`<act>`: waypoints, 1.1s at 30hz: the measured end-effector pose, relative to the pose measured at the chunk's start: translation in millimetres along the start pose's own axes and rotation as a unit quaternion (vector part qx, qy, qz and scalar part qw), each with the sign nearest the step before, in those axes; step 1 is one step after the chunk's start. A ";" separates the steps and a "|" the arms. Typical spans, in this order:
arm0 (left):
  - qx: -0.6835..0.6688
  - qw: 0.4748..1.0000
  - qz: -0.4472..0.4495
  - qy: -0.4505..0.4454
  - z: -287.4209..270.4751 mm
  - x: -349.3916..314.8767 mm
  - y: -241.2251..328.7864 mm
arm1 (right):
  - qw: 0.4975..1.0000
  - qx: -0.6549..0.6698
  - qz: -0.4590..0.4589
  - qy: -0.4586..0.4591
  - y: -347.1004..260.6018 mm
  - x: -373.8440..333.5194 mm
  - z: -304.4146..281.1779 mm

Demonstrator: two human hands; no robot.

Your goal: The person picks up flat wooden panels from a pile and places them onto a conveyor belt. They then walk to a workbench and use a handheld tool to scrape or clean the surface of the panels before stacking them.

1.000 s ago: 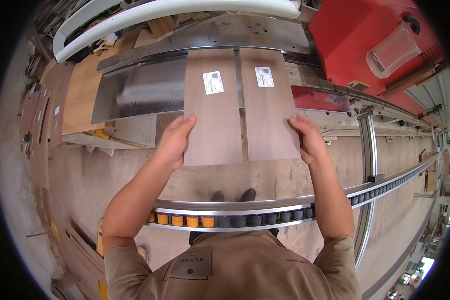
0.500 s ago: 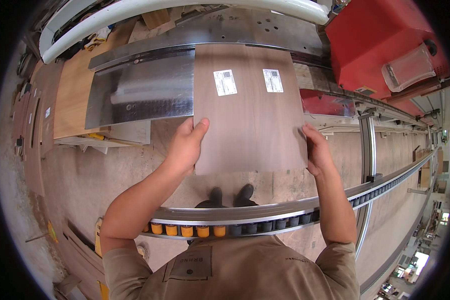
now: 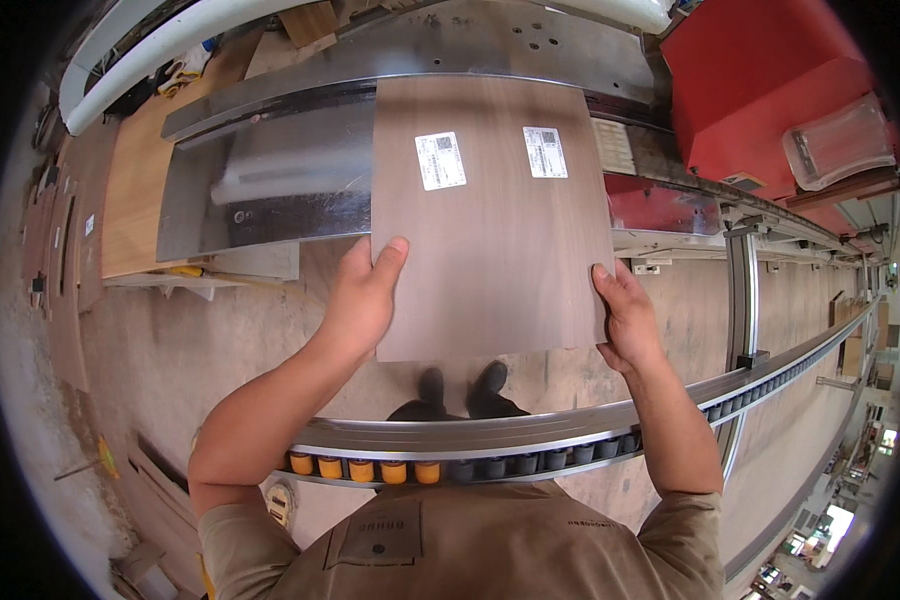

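Note:
A rectangular brown wood-grain panel [image 3: 490, 260] lies before me, its far end on the metal machine bed and its near end out over the floor. Two white printed labels, a left label [image 3: 440, 161] and a right label [image 3: 545, 153], are stuck on its upper face. My left hand [image 3: 367, 290] grips the panel's left edge, thumb on top and fingers out of sight underneath. At the right edge, my right hand [image 3: 628, 312] holds the near part, its thumb against the top and the other fingers partly hidden.
A shiny metal plate [image 3: 270, 190] extends left of the panel, along a steel fence [image 3: 260, 105]. At the far right stands a red machine housing [image 3: 760, 95]. A rail with orange and dark rollers [image 3: 361, 470] crosses between me and the panel. Wooden boards [image 3: 140, 195] stand at the left.
The panel's near end has come slightly closer to me, and the panel has shifted a little left. My right thumb now rests more over its top.

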State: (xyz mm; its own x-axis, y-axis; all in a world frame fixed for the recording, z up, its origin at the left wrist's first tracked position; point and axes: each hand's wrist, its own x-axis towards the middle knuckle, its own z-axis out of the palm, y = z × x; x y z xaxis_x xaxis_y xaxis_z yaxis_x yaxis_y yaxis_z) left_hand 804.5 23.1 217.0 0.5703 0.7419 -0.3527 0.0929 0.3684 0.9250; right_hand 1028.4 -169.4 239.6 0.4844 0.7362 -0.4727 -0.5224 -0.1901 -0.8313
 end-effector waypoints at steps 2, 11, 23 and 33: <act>0.022 1.000 0.010 0.012 2.5 0.1 -1.0 | 1.000 0.003 -0.004 0.004 1.1 1.8 -0.8; 0.091 0.995 0.016 0.043 42.9 4.3 -5.2 | 1.000 -0.019 -0.004 0.004 -15.4 -0.8 -36.5; 0.072 0.997 0.028 0.023 156.6 10.9 -11.7 | 1.000 -0.009 -0.010 0.003 -49.8 2.8 -146.1; 0.093 0.995 0.029 0.015 274.1 24.5 -33.5 | 0.998 -0.029 -0.022 0.044 -88.8 0.3 -257.6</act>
State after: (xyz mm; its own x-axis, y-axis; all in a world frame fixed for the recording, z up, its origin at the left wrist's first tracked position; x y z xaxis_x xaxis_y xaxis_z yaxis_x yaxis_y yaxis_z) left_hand 1039.1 -124.7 216.0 0.5548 0.7764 -0.2990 0.2117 0.2158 0.9532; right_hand 1255.7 -319.7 237.9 0.5676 0.6844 -0.4575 -0.4596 -0.1976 -0.8659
